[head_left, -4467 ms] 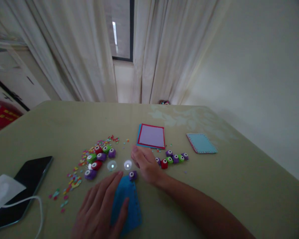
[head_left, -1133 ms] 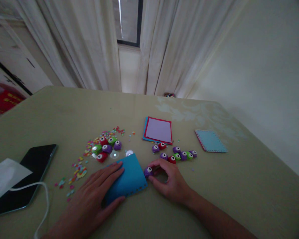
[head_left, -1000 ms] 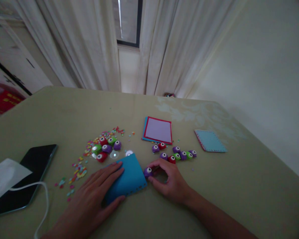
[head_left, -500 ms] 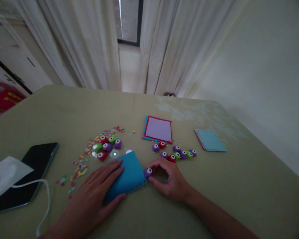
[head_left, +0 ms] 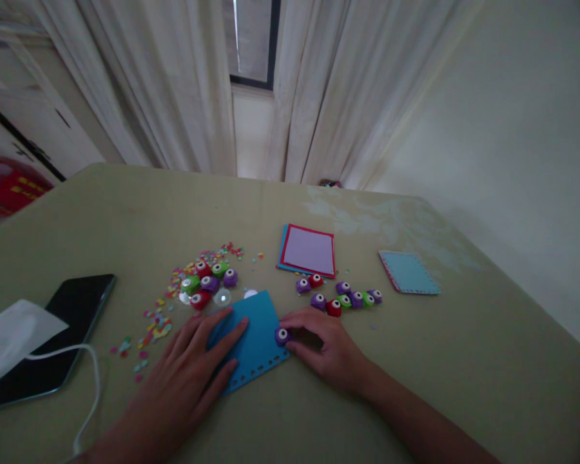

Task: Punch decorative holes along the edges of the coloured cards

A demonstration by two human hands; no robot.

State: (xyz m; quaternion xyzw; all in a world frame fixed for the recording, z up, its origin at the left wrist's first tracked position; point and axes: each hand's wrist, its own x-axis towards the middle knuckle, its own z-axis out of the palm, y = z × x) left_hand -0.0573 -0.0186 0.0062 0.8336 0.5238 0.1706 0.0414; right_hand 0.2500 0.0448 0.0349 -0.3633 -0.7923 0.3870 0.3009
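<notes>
A blue card point(head_left: 256, 341) with a row of small punched holes along its near edge lies on the table in front of me. My left hand point(head_left: 193, 361) rests flat on its left part, fingers spread. Between thumb and fingers, my right hand point(head_left: 326, 345) grips a small purple craft punch point(head_left: 283, 336) with an eye-like button, set at the card's right edge. Whether the card sits inside the punch's slot is hidden. Beyond my right hand stand several purple, red and green punches point(head_left: 356, 299). Another group of punches point(head_left: 209, 283) stands past my left hand.
Paper confetti point(head_left: 162, 325) is scattered at the left. A stack of coloured cards point(head_left: 309, 250) lies at the middle back, and a light blue card with punched edges point(head_left: 410, 272) to the right. A black tablet point(head_left: 77, 322) with a white cable point(head_left: 95, 380) is at far left.
The blue card has turned and shifted slightly, showing more of its holed near edge. My left thumb has come up onto the card. The purple punch has moved a little left, over the card's right edge.
</notes>
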